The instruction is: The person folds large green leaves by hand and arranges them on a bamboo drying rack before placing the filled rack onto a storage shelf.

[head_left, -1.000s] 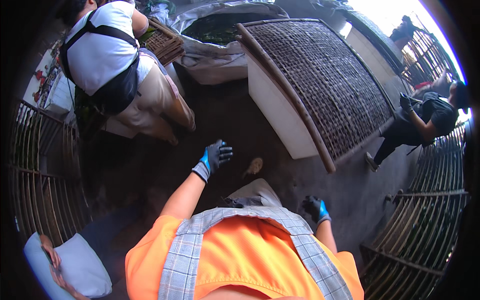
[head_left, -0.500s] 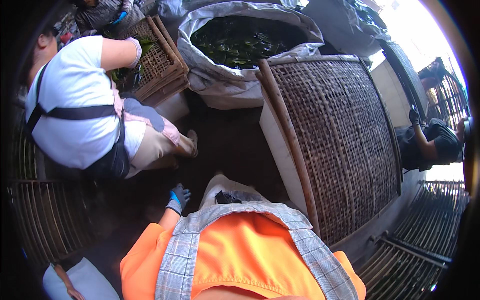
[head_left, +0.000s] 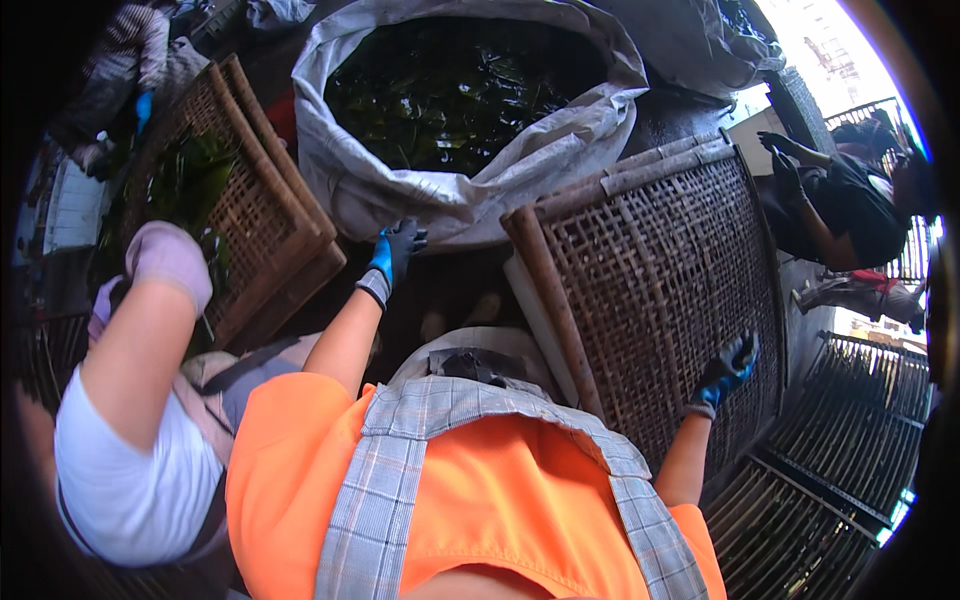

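Observation:
My left hand, in a dark and blue work glove, reaches forward near the front wall of a big white woven sack. Its fingers are stretched out with nothing in them; whether they touch the sack I cannot tell. Inside the sack lie dark green leaves, wet and shiny. My right hand, gloved alike, is over the right part of a woven bamboo tray. Its fingers are spread and hold nothing; contact with the weave cannot be made out. The tray has a wooden pole frame and lies on a pale block.
At my left a co-worker in a white shirt and pale purple gloves bends over stacked woven trays bearing green leaves. Another gloved person stands far right. Slatted bamboo racks lie at right. Another sack stands behind.
I have moved forward, closer to the sack and tray. My left hand has risen toward the sack, and my right hand has come into view over the tray. The co-worker now appears nearer, lower left.

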### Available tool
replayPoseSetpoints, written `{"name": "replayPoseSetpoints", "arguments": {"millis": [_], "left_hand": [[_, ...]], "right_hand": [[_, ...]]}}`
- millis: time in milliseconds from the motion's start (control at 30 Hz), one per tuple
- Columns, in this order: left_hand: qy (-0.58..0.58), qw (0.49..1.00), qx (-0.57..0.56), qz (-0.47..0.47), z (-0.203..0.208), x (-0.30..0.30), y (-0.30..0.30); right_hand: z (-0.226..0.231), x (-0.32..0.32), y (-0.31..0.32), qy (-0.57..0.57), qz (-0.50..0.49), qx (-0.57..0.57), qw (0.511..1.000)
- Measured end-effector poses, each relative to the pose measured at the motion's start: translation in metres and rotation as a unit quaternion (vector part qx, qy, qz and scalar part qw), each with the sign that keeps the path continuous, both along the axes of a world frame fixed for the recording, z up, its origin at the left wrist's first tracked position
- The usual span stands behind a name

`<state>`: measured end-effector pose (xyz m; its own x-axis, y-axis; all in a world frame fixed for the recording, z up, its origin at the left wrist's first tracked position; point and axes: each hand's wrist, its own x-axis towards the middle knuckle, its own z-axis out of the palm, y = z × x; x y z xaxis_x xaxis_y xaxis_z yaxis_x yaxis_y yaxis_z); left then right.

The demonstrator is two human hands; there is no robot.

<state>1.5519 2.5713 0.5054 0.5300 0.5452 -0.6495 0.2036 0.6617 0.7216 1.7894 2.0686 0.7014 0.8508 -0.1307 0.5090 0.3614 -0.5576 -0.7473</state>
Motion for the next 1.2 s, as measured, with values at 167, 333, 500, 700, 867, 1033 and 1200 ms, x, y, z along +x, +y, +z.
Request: {"name": "replayPoseSetpoints", "arguments": {"millis": [167,333,500,700,867,1033,1200], "left_hand": [[0.048,0.998,-0.048,0.002,-0.016,0.044,0.039],[0.058,0.996,-0.028,-0.064,-0.073,0.083,0.103],[0.046,0.997,0.033,-0.044,-0.121,0.170,0.176],[0.063,0.995,0.025,-0.070,-0.239,0.263,0.260],[-0.136,0.952,-0.238,0.138,-0.345,0.337,0.353],[0.216,0.792,0.496,-0.283,-0.363,0.451,0.414],[0.215,0.835,0.388,-0.325,-0.458,0.485,0.457]], "right_hand": [[-0.009,0.096,0.166,0.162,0.256,0.183,0.936],[-0.045,0.152,0.323,0.380,0.393,0.119,0.828],[-0.116,0.198,0.443,0.524,0.373,-0.064,0.763],[-0.311,0.244,0.515,0.611,0.365,-0.024,0.702],[-0.420,0.290,0.574,0.579,0.306,-0.059,0.754],[-0.536,0.401,0.598,0.449,0.206,-0.067,0.867],[-0.611,0.469,0.601,0.494,0.254,0.068,0.829]]}}
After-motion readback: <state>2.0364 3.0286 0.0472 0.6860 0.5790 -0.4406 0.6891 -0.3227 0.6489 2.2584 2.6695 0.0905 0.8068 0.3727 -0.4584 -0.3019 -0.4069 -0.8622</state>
